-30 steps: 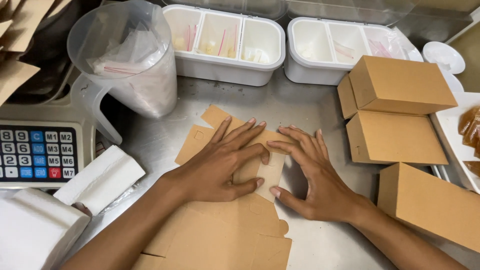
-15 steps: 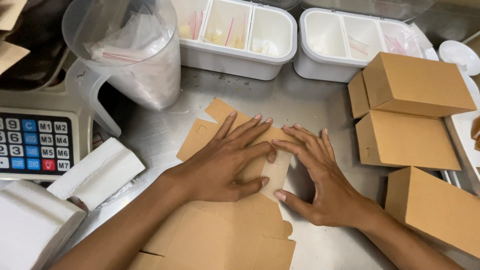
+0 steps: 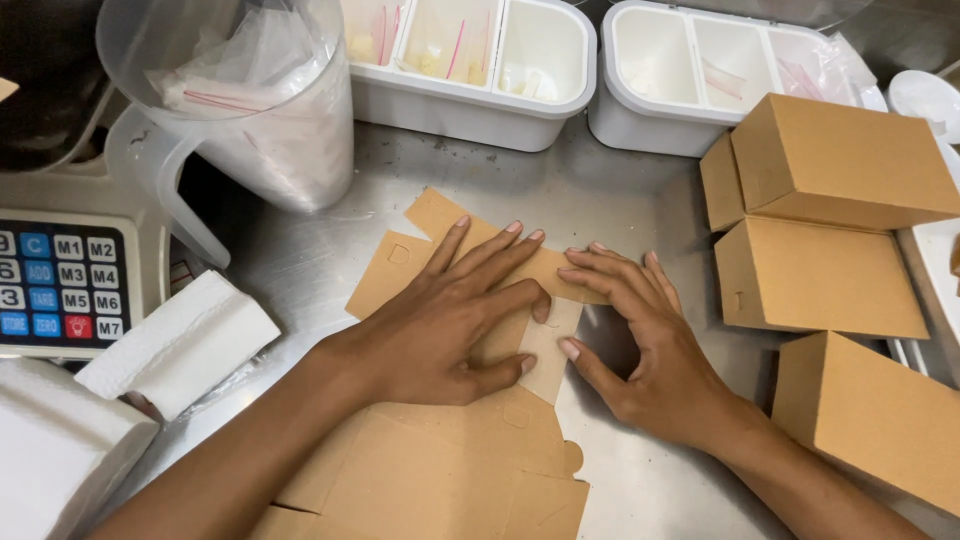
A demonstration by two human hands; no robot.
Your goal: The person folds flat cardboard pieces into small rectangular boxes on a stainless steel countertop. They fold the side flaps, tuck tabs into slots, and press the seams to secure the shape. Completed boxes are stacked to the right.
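At the far left edge sits a scale keypad [image 3: 62, 285] with coloured keys; folded white paper towels [image 3: 175, 345] lie just beside it. Behind these stands a clear plastic jug [image 3: 250, 100] stuffed with small plastic bags.

The flat cardboard box blank [image 3: 440, 470] lies on the steel worktop [image 3: 600, 200], centre frame, reaching from the near edge toward the back. The left hand [image 3: 440, 330] rests on the blank, palm down, fingers spread and flat; it presses, it grips nothing. The thumb and forefinger bracket a small pale flap [image 3: 548, 350] of the blank.

The right hand [image 3: 650, 370] is just beside the left, fingers arched, fingertips touching the blank's right edge and the flap; it is open and encloses nothing.

Two white compartment trays [image 3: 520, 60] stand along the back. At the right, three assembled brown boxes [image 3: 820, 275] sit close together.
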